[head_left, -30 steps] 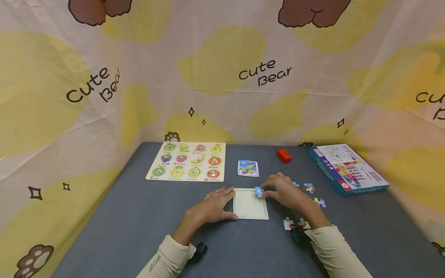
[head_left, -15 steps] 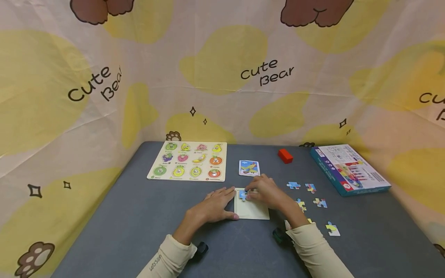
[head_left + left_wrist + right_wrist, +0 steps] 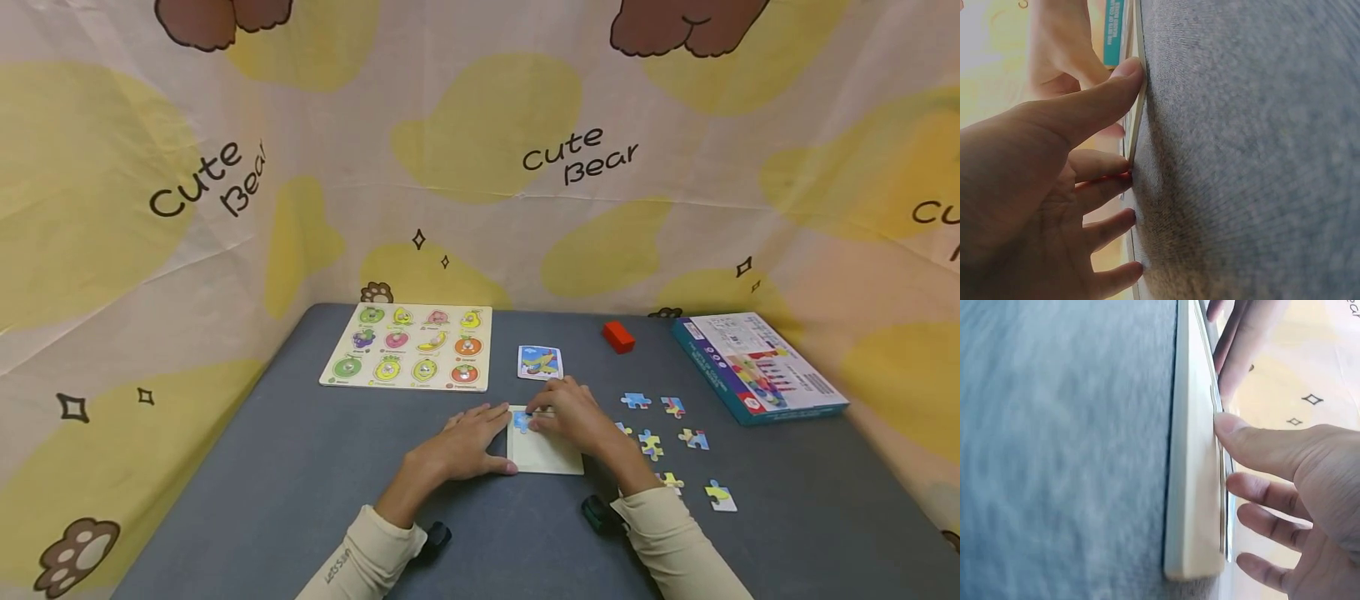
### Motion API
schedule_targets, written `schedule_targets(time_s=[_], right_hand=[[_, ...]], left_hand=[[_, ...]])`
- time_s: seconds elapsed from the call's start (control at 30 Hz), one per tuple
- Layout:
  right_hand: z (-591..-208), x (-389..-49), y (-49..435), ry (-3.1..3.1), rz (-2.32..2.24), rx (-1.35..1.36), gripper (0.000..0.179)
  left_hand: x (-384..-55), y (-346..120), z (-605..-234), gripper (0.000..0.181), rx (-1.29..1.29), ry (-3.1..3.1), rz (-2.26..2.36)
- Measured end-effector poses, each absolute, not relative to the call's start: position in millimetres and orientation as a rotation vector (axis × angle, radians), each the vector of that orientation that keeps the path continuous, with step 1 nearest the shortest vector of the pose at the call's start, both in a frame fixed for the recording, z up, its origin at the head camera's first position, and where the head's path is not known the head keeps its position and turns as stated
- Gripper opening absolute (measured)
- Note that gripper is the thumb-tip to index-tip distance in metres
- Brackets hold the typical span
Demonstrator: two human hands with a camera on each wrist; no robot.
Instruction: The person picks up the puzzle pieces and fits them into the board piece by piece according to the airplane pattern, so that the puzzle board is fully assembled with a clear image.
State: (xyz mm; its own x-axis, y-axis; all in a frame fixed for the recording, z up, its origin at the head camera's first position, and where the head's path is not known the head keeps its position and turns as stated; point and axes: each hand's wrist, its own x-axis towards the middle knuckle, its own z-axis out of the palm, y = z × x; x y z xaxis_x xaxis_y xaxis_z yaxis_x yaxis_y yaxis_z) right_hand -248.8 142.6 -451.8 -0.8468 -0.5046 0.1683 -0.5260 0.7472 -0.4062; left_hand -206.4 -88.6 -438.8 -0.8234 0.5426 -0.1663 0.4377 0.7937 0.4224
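Observation:
A blue jigsaw puzzle piece (image 3: 519, 423) lies at the upper left corner inside a small cream puzzle tray (image 3: 546, 454). My right hand (image 3: 573, 418) pinches its right side with thumb and index finger, partly covering it. In the right wrist view the thumb (image 3: 1232, 424) comes down at the tray's surface, the other fingers bent beyond it. My left hand (image 3: 459, 443) rests along the tray's left edge, thumb at the near corner and straight fingers at the far one. The left wrist view has that thumb (image 3: 1127, 69) touching the tray's edge.
Several loose puzzle pieces (image 3: 651, 445) lie right of the tray, some partly behind the right forearm. Behind it are an airplane picture card (image 3: 540, 362) and a red block (image 3: 618, 337). A fruit puzzle board (image 3: 405, 348) lies back left, a flat box (image 3: 761, 367) back right.
My right hand has carried the blue puzzle piece leftward across the tray, and the piece has shifted slightly further into the upper left corner. The left hand has stayed on the tray's edge.

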Motion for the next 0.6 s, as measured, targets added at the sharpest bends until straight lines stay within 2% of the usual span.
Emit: schedule_targets(time_s=[0.3,0.6], right_hand=[[-450.7,-245.1,136.3,-2.917,0.667,0.759,0.016],[-450.0,-245.7,136.8,-2.941,0.689,0.728,0.018]], left_hand=[[-206.3,-86.8,-437.9,0.084,0.736,2.703,0.547],[-204.7,-84.7,-437.9,0.073,0.851,2.722,0.526]])
